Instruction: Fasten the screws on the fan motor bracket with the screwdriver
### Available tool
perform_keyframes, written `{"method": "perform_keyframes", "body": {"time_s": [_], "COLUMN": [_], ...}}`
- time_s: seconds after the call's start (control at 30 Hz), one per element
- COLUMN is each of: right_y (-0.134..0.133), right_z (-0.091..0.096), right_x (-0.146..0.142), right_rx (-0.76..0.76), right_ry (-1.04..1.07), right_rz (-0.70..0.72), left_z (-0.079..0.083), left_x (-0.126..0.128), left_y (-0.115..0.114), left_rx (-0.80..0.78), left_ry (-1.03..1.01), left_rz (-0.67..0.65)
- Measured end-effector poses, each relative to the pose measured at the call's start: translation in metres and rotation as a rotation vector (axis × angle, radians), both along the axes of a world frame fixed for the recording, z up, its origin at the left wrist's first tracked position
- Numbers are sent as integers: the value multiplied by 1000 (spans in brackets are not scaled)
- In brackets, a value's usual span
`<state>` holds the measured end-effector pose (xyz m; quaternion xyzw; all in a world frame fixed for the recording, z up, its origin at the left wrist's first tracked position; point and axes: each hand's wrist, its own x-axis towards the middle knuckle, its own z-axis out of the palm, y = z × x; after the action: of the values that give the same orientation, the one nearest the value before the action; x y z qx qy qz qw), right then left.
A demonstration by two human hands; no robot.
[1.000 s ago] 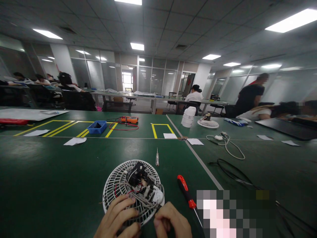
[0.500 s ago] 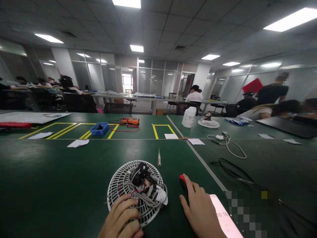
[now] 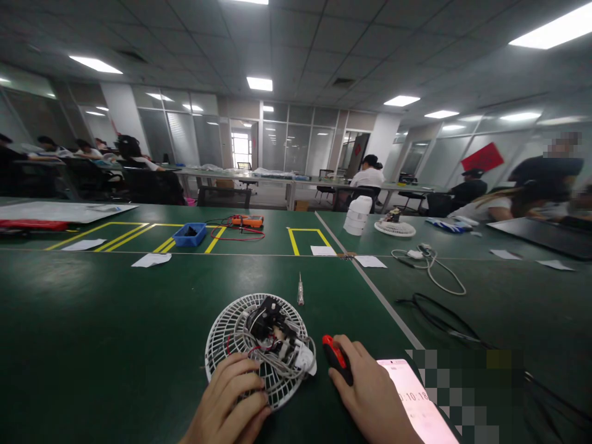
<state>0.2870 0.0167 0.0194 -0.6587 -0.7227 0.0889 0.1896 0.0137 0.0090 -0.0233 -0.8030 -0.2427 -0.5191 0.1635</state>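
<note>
A round white fan grille (image 3: 221, 333) lies on the green table in front of me, with a black motor (image 3: 266, 317), grey cable and thin wires on it. My left hand (image 3: 234, 394) has its fingers curled over the grille's near rim; its thumb is hidden. To the right of the grille, my right hand (image 3: 367, 385) is closed around a small red-and-black hand tool (image 3: 340, 362), whose working end I cannot make out. Beyond the grille lies a screwdriver (image 3: 300, 292) with a clear handle, pointing away from me.
A lit phone (image 3: 419, 401) lies beside my right wrist. Farther back are a blue tray (image 3: 189, 235), an orange multimeter (image 3: 248, 221), white cups (image 3: 357, 216) and another fan grille (image 3: 395, 229). Cables (image 3: 435, 320) lie at the right. People sit around the room.
My right hand has shifted left towards the grille, and more of the red-and-black tool shows. My left hand stays at the grille's rim. The whole view has shifted slightly.
</note>
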Motion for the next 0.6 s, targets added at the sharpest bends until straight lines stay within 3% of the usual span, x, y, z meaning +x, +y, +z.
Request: {"method": "perform_keyframes", "body": {"time_s": [0.6], "right_y": [-1], "right_z": [-3], "right_x": [-1], "right_rx": [41], "right_ry": [107], "right_rz": [23], "left_z": [11], "left_x": [2], "left_y": [-3], "left_rx": [-126], "left_ry": [4], "left_rz": [-46]}}
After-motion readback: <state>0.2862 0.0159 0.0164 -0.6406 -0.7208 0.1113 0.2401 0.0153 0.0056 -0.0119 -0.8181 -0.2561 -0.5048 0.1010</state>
